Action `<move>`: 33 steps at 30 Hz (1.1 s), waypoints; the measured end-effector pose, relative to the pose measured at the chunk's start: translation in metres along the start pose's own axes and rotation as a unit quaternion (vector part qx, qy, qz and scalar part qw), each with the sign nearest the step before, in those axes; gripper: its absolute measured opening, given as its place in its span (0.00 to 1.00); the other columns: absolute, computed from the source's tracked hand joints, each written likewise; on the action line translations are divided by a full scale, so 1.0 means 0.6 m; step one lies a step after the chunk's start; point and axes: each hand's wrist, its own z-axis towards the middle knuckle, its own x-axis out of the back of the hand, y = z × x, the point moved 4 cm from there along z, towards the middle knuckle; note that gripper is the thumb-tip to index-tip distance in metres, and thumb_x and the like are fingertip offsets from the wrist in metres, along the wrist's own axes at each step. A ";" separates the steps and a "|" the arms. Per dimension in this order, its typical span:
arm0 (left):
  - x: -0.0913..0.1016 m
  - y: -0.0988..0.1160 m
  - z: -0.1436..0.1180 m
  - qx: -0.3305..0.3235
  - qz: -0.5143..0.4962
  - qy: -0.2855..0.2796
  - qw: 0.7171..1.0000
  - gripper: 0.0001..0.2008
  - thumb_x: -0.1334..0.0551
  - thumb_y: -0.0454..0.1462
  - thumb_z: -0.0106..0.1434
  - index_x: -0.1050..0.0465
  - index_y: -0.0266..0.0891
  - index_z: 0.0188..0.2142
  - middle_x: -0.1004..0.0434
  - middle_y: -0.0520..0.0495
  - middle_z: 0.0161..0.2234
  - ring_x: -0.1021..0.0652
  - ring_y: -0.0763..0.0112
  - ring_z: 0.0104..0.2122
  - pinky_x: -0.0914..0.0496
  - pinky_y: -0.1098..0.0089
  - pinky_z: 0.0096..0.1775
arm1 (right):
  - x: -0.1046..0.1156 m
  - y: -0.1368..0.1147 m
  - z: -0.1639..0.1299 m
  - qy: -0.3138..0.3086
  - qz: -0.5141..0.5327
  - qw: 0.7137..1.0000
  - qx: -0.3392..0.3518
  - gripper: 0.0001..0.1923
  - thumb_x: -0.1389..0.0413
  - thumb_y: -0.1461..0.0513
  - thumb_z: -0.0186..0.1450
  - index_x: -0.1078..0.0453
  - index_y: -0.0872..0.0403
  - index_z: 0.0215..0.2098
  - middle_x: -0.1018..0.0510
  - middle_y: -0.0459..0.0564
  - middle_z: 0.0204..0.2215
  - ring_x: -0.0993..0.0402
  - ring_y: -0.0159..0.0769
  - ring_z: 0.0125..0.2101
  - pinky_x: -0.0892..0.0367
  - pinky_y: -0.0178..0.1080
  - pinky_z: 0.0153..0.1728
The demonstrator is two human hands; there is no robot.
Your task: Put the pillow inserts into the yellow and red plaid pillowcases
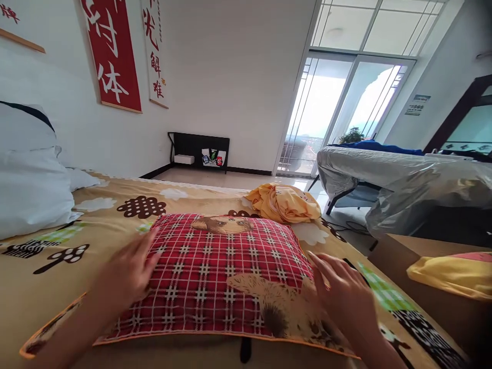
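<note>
Bedroom setting: white walls, two hanging scrolls [113, 51] with red and black characters, and a glass balcony door [346, 102] at the far end. Work surface is a bed [115, 205] covered by a tan sheet printed with clouds and brown patterns. One red plaid cushion [215, 277] with a printed animal motif lies flat near the bed's near edge, roughly centred between its left and right sides. I have my left hand [128, 274] resting on the cushion's left edge, fingers spread and flat, gripping nothing. My right hand [340, 292] lies against the cushion's right edge, likewise spread and not closed on anything. Judged step: pressing or smoothing the cushion from both sides, placement on the bed already made. Judged requirement for the next move: even pressure from both palms, or a closing of the fingers on both edges if the cushion is to be lifted. Count: one plaid cushion; two white pillows [31, 179] stacked at the bed's left edge; one crumpled yellow cloth [284, 202] at the far right corner of the bed; one further yellow item [449, 274] on a brown surface off the bed's right edge; one table under silver plastic [403, 179] beyond.
</note>
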 end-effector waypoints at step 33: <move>-0.317 -0.124 0.265 0.077 0.157 -0.305 0.936 0.32 0.59 0.54 0.66 0.30 0.45 0.58 0.33 0.44 0.61 0.32 0.55 0.60 0.42 0.52 0.61 | -0.345 -0.111 0.198 -0.386 0.037 0.921 0.018 0.26 0.63 0.50 0.71 0.30 0.44 0.55 0.29 0.47 0.59 0.36 0.43 0.59 0.50 0.52 0.61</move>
